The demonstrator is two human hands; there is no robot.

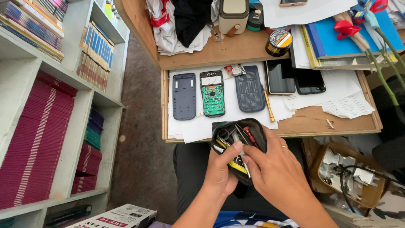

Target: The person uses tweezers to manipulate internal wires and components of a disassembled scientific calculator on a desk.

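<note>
My left hand (221, 171) grips the near side of a black zip pouch (258, 126) full of small tools, held over my lap. The fingers of my right hand (274, 169), which wears a ring, reach into the pouch among scissors, a red-handled tool and metal pieces; whether they pinch one is unclear. Just beyond, on white paper (190, 126) on a pull-out wooden shelf (312, 122), lie the parts of an opened calculator: a dark blue back shell (184, 96), a green circuit board (213, 93) and a dark keypad cover (249, 88).
Two dark phones (295, 77) lie right of the parts, with a round tin (278, 43), books and papers on the desk behind. A bookshelf (46, 109) stands at left. A cardboard box with metal parts (350, 173) sits at lower right.
</note>
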